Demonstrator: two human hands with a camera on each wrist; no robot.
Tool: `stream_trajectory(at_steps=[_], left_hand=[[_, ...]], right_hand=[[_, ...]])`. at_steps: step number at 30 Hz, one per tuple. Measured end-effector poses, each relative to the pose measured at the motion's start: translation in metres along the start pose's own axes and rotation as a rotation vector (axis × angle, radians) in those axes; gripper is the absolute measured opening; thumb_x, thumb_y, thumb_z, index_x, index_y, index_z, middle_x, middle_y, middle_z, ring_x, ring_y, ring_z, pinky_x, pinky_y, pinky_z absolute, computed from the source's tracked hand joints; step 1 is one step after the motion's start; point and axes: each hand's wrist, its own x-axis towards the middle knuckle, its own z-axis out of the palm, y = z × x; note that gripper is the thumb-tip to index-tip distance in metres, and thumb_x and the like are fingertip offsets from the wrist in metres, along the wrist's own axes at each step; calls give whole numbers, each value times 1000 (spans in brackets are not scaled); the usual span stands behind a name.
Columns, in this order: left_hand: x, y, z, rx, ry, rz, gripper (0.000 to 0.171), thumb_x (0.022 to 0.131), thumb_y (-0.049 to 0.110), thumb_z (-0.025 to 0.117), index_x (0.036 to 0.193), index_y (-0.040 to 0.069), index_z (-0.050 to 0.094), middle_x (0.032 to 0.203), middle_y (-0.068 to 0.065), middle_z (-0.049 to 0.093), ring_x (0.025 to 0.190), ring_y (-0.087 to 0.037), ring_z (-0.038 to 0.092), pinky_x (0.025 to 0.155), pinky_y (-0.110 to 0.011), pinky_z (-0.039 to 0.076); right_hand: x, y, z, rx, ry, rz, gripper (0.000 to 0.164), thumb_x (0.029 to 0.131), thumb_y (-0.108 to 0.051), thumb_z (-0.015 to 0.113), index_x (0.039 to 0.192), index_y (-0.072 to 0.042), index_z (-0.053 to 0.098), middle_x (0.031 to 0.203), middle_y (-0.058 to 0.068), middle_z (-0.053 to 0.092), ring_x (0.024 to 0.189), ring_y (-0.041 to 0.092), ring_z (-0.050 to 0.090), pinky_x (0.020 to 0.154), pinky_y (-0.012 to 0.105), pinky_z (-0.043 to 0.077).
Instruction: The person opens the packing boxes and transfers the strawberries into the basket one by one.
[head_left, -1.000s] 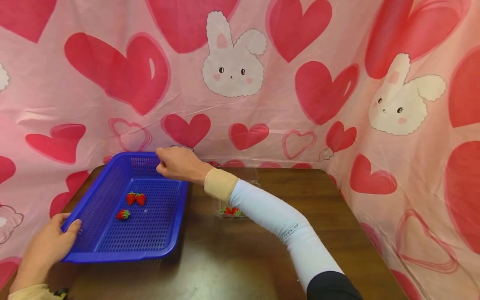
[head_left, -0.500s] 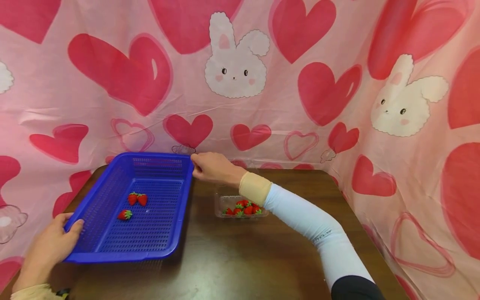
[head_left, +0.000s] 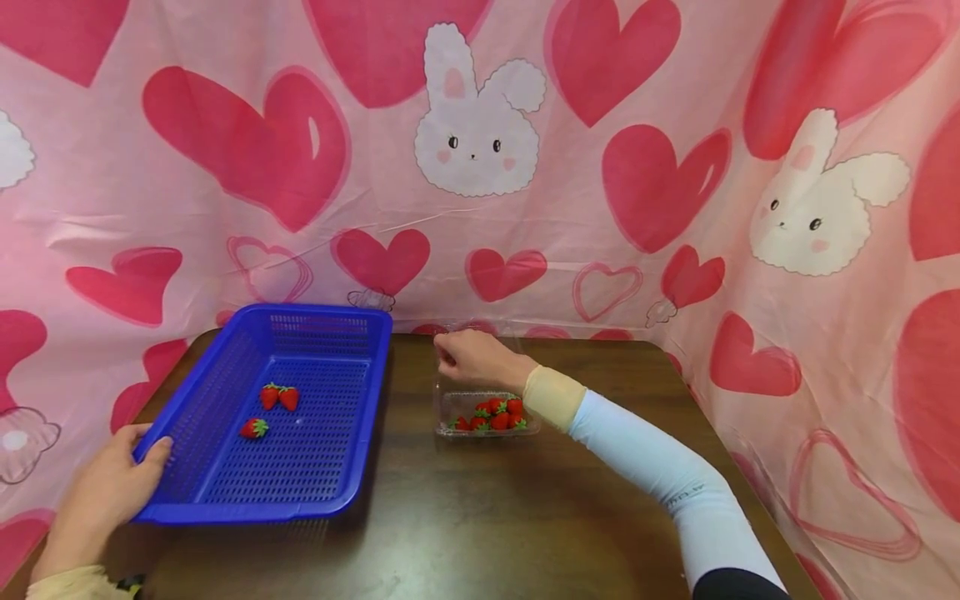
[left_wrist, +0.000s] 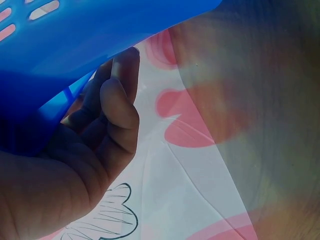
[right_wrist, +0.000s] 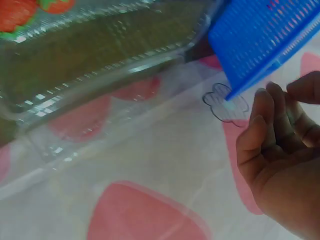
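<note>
A blue perforated plastic basket (head_left: 352, 500) stands at the left of the head view, with three strawberries (head_left: 288, 399) on its floor. My left hand (head_left: 112, 475) grips its near left rim, and in the left wrist view the fingers curl at the basket's edge. Over the back of a clear plastic clamshell box (head_left: 450, 408) is my right hand (head_left: 480, 358), fingers loosely bent and holding nothing. Several more strawberries (head_left: 500, 421) with green tops lie in the box. In the right wrist view, the right hand (right_wrist: 280, 150) shows loosely bent fingers beside the blue basket.
Basket and box both stand on a dark brown wooden table (head_left: 450, 517). Behind and to the right hangs a pink curtain (head_left: 570, 208) with hearts and rabbits. The clamshell's raised clear lid (right_wrist: 60, 145) stands up toward the curtain.
My right hand has moved right, from above the basket to over the back of the clamshell box. The box's strawberries came into view. The left hand keeps its grip on the basket.
</note>
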Motion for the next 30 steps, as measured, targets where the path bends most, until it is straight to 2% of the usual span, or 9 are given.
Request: stream_trajectory(at_steps=[4,7,10,15,20,27,30], left_hand=[[0,0,0,1,-2,4,51,102,27,44,131,-16,37,113,-46,51,94,-58,53,78,-61,41],[0,1,1,0,-3,6,51,102,26,44,130,-16,37,113,-46,51,94,-58,53,77,-61,42],[0,1,1,-4,-3,4,51,102,26,44,130,-16,37,112,-45,52,94,-58,54,77,-60,42],[-1,2,0,-3,-4,-3,51,102,27,43,131,-16,37,112,-46,52,94,-58,54,77,-60,42],[-2,3,-1,4,-9,-6,52,102,27,43,131,-16,36,113,-46,51,94,-58,53,78,-61,42],[-3,3,-1,4,-7,-13,52,103,28,43,131,-16,37,114,-46,51,95,-58,52,79,-61,41],[-3,3,-1,5,-6,-17,52,103,28,42,131,-15,37,114,-46,51,95,-58,52,79,-61,41]], right_hand=[[-11,9,9,-9,-112,-8,10,89,-15,63,81,-15,55,70,-4,52,65,9,46,59,22,44],[-20,15,14,-12,-193,-6,8,88,-15,66,84,-14,58,74,-3,56,68,11,49,61,24,46],[-28,21,20,-21,-282,4,11,88,-16,70,96,-12,65,85,0,65,77,15,57,69,27,53],[-38,26,28,19,-400,50,36,87,-19,75,122,-12,68,115,4,71,99,21,65,89,35,57],[-45,28,39,38,-452,80,31,89,-16,71,119,-21,72,123,0,69,106,21,60,96,37,53],[-48,30,54,15,-458,83,32,88,-10,68,116,-25,73,111,0,70,95,19,53,89,36,51],[-48,31,59,-15,-438,71,32,87,-10,68,115,-24,74,108,-1,72,93,17,55,93,36,46]])
